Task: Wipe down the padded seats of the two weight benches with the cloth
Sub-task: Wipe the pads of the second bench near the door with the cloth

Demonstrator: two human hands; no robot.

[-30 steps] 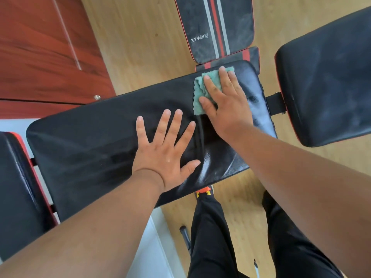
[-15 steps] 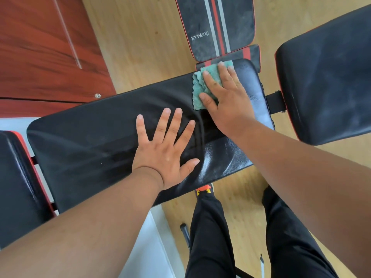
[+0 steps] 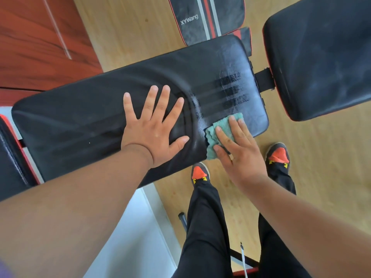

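Left hand: left hand [image 3: 154, 131] lies flat, palm down, near the middle of the frame on the long black pad [image 3: 84, 121]; fingers straight and spread wide, thumb out to the right; grips nothing.
Right hand: right hand [image 3: 239, 151] sits lower right of centre, fingers straight and close together, pressing on the green cloth [image 3: 218, 133]; not curled round it.
Cloth: crumpled, teal-green, under the right fingers at the pad's near right corner; its lower edge hangs just over the pad's near edge.
Long pad: runs from left-centre to right of centre, slightly tilted in the frame; black, padded. To the right of the left hand are pale damp streaks and dark parallel bands, above the cloth.
Second pad: large black pad [image 3: 321, 57] with red edging fills the upper right; dusty smears on it. A black bracket [image 3: 264, 80] sits between it and the long pad.
Striped pad: smaller pad [image 3: 206, 19] at top centre, grey and red stripes, lettering "XYWang"; lies beyond the long pad's far edge.
Left edge: part of another black pad with red trim [image 3: 12, 157], lower left.
Floor: light wood floor [image 3: 128, 33]; red-brown wood panel [image 3: 36, 41] upper left.
Person: black trousers [image 3: 206, 227] bottom centre; shoes with orange toes [image 3: 198, 172] on the floor, beside the long pad's near edge.
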